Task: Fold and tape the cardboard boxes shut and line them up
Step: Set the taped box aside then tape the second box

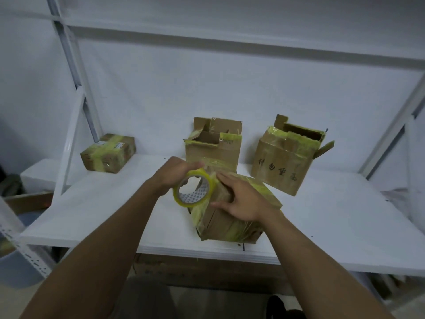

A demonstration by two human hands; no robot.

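While the left hand (176, 172) grips a yellow tape roll (176, 196), the right hand (241, 201) lies flat on a taped brown cardboard box (230, 224) on a white shelf (103, 203); two open-topped boxes (213, 155) (282, 166) stand behind; the roll hides the taped box's left corner.

Bare forearms (108, 240) — greyish-brown clothing (142, 298) below

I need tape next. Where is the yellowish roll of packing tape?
Centre of the head view: the left hand holds the yellowish roll of packing tape against the nearest brown cardboard box, which the right hand presses.
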